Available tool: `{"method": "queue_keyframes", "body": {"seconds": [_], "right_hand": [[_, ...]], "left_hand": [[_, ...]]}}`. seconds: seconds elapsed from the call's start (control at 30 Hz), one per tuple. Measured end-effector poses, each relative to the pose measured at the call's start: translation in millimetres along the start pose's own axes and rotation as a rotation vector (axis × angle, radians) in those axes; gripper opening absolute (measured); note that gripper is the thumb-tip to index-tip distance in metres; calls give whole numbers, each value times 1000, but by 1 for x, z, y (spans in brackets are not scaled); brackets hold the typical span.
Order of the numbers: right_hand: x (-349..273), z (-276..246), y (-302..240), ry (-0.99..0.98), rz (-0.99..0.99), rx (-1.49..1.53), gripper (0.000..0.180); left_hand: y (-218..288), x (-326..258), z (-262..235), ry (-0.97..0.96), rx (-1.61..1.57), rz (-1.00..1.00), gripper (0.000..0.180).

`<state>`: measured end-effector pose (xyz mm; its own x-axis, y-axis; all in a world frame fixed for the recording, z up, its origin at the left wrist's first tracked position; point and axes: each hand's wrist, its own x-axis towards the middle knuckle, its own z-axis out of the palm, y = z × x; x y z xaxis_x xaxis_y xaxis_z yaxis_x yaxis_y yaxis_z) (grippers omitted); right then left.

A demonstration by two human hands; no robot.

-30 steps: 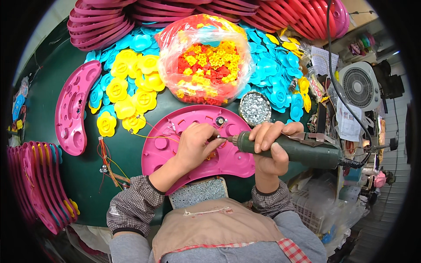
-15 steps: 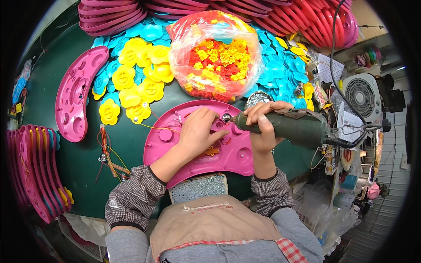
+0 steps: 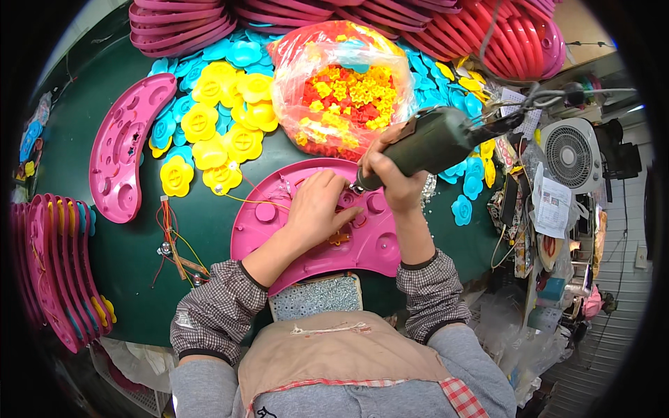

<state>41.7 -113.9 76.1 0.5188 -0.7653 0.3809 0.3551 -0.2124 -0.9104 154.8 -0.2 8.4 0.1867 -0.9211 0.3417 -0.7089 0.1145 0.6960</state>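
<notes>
A pink curved plastic shell [image 3: 366,252] lies hollow side up on the table in front of me. My left hand [image 3: 317,209] rests on it, thumb spread from the fingers, fingertips down among its moulded posts. An orange part [image 3: 339,238] sits in the shell beside my left thumb. My right hand [image 3: 396,180] is wrapped round a dark green electric screwdriver [image 3: 439,143], tilted with its tip down in the shell close to my left fingertips. What lies right under the tip is too small to make out. A thin yellow wire [image 3: 261,203] runs out from the shell's left side.
A tray of small metal pieces [image 3: 317,298] stands at the near edge. Behind are yellow flower pieces [image 3: 198,122], blue ones [image 3: 244,52] and a bag of small red and yellow parts [image 3: 348,97]. Another pink shell [image 3: 115,157] and a wire bundle [image 3: 167,240] lie left; a cord hangs right.
My right hand has brought the screwdriver leftward and tipped it steeper, its tip now down in the shell. The cord has swung upward. My left hand stays in place.
</notes>
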Motion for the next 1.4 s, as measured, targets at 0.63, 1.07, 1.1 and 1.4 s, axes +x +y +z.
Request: {"method": "queue_keyframes", "body": {"seconds": [0.63, 1.07, 1.1, 1.4], "right_hand": [[-85, -184, -64, 706, -286, -860, 62], [-37, 42, 7, -697, 19, -1195, 32], [-33, 49, 16, -752, 95, -1249, 33], [-34, 12, 22, -530, 688, -8, 11]], "left_hand": [[-42, -11, -102, -245, 527, 312, 16], [-27, -39, -108, -111, 464, 124, 14], [-26, -40, -109, -105, 452, 125, 14], [5, -56, -123, -96, -425, -349, 34]]}}
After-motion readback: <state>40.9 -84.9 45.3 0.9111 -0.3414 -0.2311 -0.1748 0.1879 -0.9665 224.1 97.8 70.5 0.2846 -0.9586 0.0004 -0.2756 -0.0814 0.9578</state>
